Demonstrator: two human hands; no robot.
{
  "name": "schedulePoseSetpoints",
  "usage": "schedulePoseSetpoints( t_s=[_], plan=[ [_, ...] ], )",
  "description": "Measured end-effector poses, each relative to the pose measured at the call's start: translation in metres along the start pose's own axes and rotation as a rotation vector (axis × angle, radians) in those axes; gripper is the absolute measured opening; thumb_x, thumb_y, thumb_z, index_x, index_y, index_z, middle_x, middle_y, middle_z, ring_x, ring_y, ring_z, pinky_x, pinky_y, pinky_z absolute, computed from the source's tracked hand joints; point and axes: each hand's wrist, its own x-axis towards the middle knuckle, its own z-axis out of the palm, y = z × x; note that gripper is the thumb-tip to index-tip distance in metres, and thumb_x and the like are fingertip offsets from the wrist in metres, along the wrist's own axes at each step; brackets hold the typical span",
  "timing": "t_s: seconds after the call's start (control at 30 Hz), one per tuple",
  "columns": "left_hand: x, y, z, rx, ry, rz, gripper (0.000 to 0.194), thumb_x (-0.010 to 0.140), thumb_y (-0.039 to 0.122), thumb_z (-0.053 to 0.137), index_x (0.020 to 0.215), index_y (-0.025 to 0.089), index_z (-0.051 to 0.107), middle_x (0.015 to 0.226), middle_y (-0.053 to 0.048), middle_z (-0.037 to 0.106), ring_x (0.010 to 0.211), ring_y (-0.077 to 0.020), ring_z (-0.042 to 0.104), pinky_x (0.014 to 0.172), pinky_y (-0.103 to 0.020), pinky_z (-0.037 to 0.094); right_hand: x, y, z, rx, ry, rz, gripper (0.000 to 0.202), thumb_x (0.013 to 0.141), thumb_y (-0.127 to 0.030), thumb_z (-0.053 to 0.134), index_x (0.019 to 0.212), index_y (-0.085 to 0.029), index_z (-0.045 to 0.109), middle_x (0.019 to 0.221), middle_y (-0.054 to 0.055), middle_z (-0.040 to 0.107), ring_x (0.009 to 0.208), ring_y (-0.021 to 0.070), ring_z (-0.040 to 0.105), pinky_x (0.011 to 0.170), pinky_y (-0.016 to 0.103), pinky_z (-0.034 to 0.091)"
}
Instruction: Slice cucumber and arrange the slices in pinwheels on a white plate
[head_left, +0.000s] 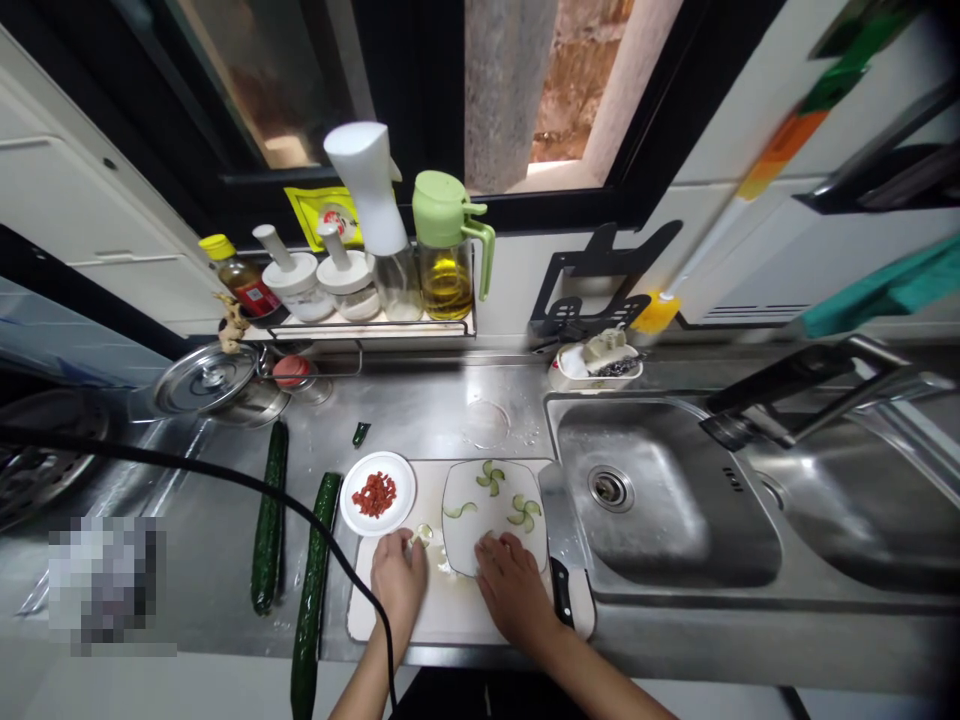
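Left hand point(400, 580) at cucumber slices point(421, 536); right hand point(517, 590) at white plate point(491, 572).
Grip unclear, both; fingers bent.

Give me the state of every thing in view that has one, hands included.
left hand, lowered, fingertips by pale green slices
right hand, lowered over plate edge
white square plate, partly decorated with curved green slices
white round plate, holding red pieces
black-handled knife, lying down
lidded steel pot, covered
green-topped glass oil jug, partly full
yellow-capped dark bottle, capped
black faucet, no flow visible
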Motion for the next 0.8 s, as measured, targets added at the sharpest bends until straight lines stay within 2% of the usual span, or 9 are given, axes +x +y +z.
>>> schedulePoseSetpoints(
  t_s=[0.27,0.37,0.5,0.63,0.8],
  plan=[
    [0.004,0.003,-0.001,-0.061,-0.029,-0.005,0.020,0.082,0.026,0.042,0.076,0.018,0.060,0.074,-0.007,0.061,0.077,-0.0225,0.058,0.077,-0.035,0.044,-0.003,-0.004,-0.002,0.026,-0.049,0.027,0.030,0.089,-0.026,0.051,0.118,-0.022,0.058,0.125,0.008,0.059,0.115,0.0303,0.046,0.087,0.043,0.040],
    [0.004,0.003,0.000,-0.092,-0.048,-0.014,0.021,0.082,0.027,0.042,0.078,0.018,0.060,0.072,-0.006,0.062,0.074,-0.0214,0.058,0.075,-0.033,0.043,-0.002,-0.005,-0.004,0.043,-0.051,0.031,0.029,0.089,-0.025,0.050,0.116,-0.022,0.058,0.124,0.008,0.059,0.116,0.0304,0.045,0.087,0.042,0.040],
    [0.007,0.006,-0.005,-0.140,-0.072,-0.117,0.025,0.081,0.028,0.043,0.089,0.017,0.063,0.076,-0.006,0.065,0.073,-0.0206,0.060,0.072,-0.031,0.043,0.002,-0.009,-0.009,0.069,-0.053,0.024,0.027,0.088,-0.025,0.051,0.114,-0.022,0.058,0.124,0.008,0.058,0.116,0.0298,0.044,0.088,0.042,0.039],
    [0.012,0.012,-0.012,-0.160,-0.170,-0.204,0.021,0.080,0.027,0.045,0.078,0.019,0.064,0.071,-0.003,0.066,0.068,-0.0191,0.060,0.067,-0.028,0.041,0.008,-0.012,-0.012,0.083,-0.058,0.013,0.026,0.088,-0.024,0.051,0.113,-0.022,0.058,0.124,0.008,0.057,0.116,0.0292,0.043,0.087,0.042,0.039],
    [0.013,0.013,-0.011,-0.156,-0.170,-0.130,0.020,0.080,0.024,0.045,0.070,0.019,0.061,0.067,-0.003,0.065,0.066,-0.0181,0.058,0.067,-0.028,0.040,0.013,-0.015,-0.011,0.097,-0.045,0.008,0.026,0.088,-0.024,0.050,0.113,-0.023,0.059,0.123,0.009,0.057,0.116,0.0285,0.042,0.087,0.041,0.039]
  ],
)
